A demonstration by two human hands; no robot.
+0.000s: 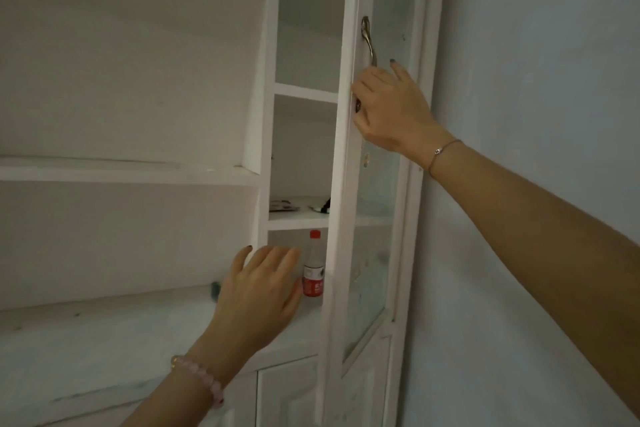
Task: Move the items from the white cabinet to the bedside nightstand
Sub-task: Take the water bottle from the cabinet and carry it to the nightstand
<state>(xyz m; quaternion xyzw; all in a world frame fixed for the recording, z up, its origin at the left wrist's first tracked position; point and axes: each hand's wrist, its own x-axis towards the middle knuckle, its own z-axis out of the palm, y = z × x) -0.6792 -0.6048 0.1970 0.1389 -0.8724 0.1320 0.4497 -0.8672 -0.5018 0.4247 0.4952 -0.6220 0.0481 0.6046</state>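
The white cabinet (270, 45) has a tall glass door (346, 166) swung open toward me. My right hand (388, 107) grips the door's edge just under its metal handle (369, 40). On the lowest open shelf stands a small clear bottle (313, 267) with a red cap and red label. My left hand (259, 288) is spread with straight fingers just left of the bottle, holding nothing. One shelf higher lie a few small flat items (285, 205) and a dark and white thing (322, 206), partly hidden by the door.
A wide white counter ledge (104, 340) runs left under open shelves (121, 172). A small grey object (215, 289) sits on the ledge by my left hand. Lower cabinet doors (287, 395) are closed. A pale blue wall (536, 80) stands right.
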